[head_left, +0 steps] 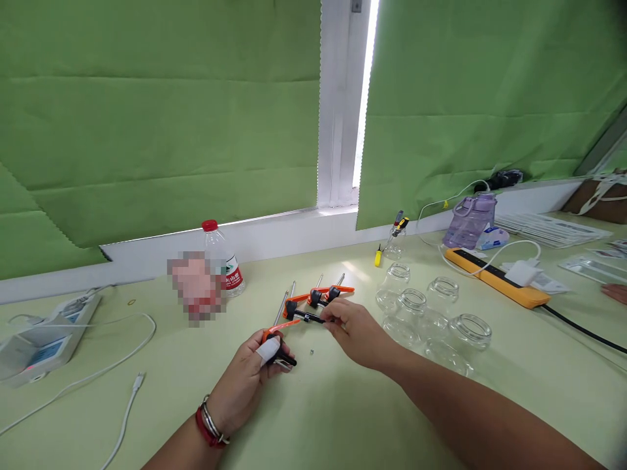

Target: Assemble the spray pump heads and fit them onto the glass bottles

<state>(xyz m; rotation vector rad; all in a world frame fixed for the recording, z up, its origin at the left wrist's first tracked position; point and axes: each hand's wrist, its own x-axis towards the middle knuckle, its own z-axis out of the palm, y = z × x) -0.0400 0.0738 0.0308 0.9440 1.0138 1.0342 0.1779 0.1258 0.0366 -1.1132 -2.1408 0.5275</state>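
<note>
A broad pale-green tabletop (313, 418) bears four clear, waisted jars (411, 318), grouped right of the hands. The left hand (246, 371), its thumb wrapped in white tape (268, 351), is curled around a black-and-orange tool with a slim silver rod (281, 344). The right hand (360, 334) pinches the tip of a second such tool (304, 316), nearest of three clustered beyond. A tiny metallic piece (312, 352) lies on the tabletop between the hands.
</note>
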